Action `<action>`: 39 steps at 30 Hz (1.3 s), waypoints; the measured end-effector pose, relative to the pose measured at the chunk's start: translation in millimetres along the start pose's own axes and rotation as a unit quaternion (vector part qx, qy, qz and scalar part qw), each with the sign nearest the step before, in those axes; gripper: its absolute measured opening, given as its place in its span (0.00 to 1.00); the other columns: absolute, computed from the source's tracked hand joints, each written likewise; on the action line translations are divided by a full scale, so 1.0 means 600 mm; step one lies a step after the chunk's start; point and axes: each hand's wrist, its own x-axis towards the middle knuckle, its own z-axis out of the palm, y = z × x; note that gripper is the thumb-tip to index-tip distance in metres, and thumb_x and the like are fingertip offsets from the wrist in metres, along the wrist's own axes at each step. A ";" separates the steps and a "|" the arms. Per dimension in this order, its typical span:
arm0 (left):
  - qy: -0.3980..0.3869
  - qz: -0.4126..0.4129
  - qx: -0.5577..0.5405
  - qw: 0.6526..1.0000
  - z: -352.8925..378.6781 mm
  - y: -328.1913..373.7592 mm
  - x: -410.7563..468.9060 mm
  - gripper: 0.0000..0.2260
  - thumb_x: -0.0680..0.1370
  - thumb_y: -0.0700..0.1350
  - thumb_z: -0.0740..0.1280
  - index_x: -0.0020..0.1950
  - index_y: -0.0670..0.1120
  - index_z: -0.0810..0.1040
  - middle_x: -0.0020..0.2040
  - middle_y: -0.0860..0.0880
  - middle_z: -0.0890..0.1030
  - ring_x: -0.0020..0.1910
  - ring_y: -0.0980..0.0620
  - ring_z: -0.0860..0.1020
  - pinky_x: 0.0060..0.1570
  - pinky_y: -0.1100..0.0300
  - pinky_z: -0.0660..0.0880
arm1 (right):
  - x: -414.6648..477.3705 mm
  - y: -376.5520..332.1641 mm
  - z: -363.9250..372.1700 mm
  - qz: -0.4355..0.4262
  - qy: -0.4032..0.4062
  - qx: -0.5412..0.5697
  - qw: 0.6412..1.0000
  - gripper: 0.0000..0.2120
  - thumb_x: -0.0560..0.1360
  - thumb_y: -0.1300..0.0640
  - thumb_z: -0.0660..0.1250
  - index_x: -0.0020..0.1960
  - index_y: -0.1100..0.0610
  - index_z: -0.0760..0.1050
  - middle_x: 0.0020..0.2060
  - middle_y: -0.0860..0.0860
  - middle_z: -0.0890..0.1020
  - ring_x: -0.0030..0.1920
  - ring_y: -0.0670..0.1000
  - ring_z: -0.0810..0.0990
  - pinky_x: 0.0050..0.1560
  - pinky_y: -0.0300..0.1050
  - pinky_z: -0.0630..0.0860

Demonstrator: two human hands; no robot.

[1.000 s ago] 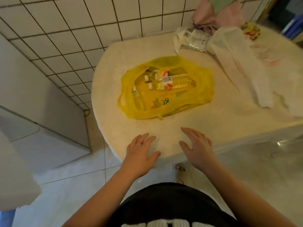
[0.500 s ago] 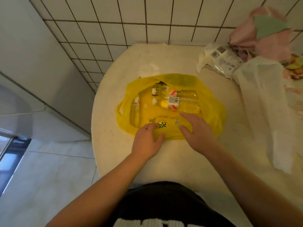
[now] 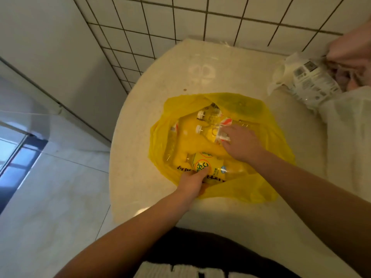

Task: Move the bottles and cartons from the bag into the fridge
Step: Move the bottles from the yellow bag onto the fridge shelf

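The task looks barely begun: every bottle in view lies inside the yellow bag [image 3: 261,177], which sits opened near the table's [image 3: 140,157] left edge, and no fridge is plainly seen. The left hand [image 3: 192,181] grips a yellow-labelled bottle [image 3: 208,165] at the bag's near side. The right hand [image 3: 241,143] curls over a clear bottle [image 3: 208,132] mid-bag. Two other bottles [image 3: 208,115] lie beyond and to the left. No cartons can be made out.
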 end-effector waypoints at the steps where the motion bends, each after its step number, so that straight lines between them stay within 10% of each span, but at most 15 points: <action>1: 0.009 -0.004 -0.017 1.000 0.006 0.000 0.007 0.20 0.72 0.55 0.74 0.60 0.47 0.79 0.55 0.45 0.83 0.52 0.45 0.81 0.47 0.54 0.79 | 0.009 0.004 0.006 -0.003 -0.003 0.000 1.000 0.21 0.78 0.46 0.62 0.69 0.49 0.68 0.67 0.53 0.73 0.65 0.59 0.72 0.63 0.57 0.71; 3: 0.019 -0.033 -0.063 0.997 0.020 0.008 0.016 0.35 0.60 0.61 0.78 0.63 0.49 0.77 0.57 0.45 0.83 0.54 0.44 0.82 0.56 0.47 0.79 | 0.027 0.010 0.015 -0.009 -0.012 -0.016 1.000 0.25 0.77 0.46 0.63 0.71 0.51 0.65 0.68 0.54 0.71 0.67 0.60 0.71 0.64 0.59 0.71; 8: 0.024 -0.105 -0.135 0.985 0.053 0.043 0.035 0.51 0.44 0.65 0.80 0.65 0.48 0.74 0.55 0.42 0.82 0.51 0.40 0.82 0.40 0.45 0.82 | 0.058 0.015 0.029 -0.032 -0.067 -0.097 0.993 0.35 0.73 0.45 0.68 0.75 0.54 0.59 0.70 0.56 0.70 0.68 0.60 0.70 0.64 0.59 0.71; 16: 0.043 -0.137 -0.093 0.985 0.068 0.080 0.041 0.28 0.69 0.62 0.73 0.62 0.48 0.75 0.55 0.44 0.80 0.50 0.45 0.79 0.37 0.54 0.78 | 0.064 0.020 0.032 -0.009 -0.061 -0.008 0.998 0.36 0.69 0.47 0.73 0.72 0.51 0.64 0.66 0.53 0.75 0.63 0.58 0.75 0.58 0.53 0.73; 22: 0.056 -0.076 -0.149 0.984 0.064 0.057 0.035 0.29 0.67 0.55 0.76 0.64 0.45 0.73 0.56 0.42 0.81 0.50 0.45 0.81 0.34 0.57 0.78 | 0.007 0.024 -0.022 0.002 0.043 0.222 0.974 0.31 0.67 0.52 0.78 0.66 0.56 0.70 0.57 0.53 0.79 0.58 0.56 0.77 0.51 0.46 0.72; 27: 0.034 0.043 -0.147 0.988 0.061 0.056 0.004 0.26 0.70 0.45 0.76 0.64 0.49 0.70 0.56 0.45 0.79 0.52 0.48 0.80 0.44 0.52 0.81 | -0.070 0.023 -0.081 0.020 0.187 0.396 0.899 0.29 0.67 0.56 0.79 0.63 0.53 0.71 0.44 0.40 0.79 0.43 0.36 0.78 0.40 0.27 0.70; 32: 0.007 0.144 -0.121 0.982 0.024 0.080 -0.055 0.26 0.65 0.52 0.73 0.62 0.53 0.75 0.56 0.48 0.83 0.54 0.49 0.82 0.43 0.55 0.79 | -0.146 0.021 -0.140 -0.019 0.303 0.581 0.755 0.22 0.70 0.59 0.78 0.57 0.66 0.74 0.48 0.62 0.81 0.45 0.58 0.80 0.44 0.51 0.78; 39: -0.052 0.183 -0.184 0.964 -0.067 0.090 -0.142 0.19 0.75 0.52 0.68 0.64 0.47 0.78 0.57 0.44 0.83 0.57 0.44 0.82 0.58 0.47 0.78 | -0.239 0.005 -0.134 0.041 0.235 0.784 0.573 0.19 0.74 0.47 0.70 0.61 0.54 0.75 0.52 0.56 0.81 0.53 0.59 0.82 0.50 0.67 0.78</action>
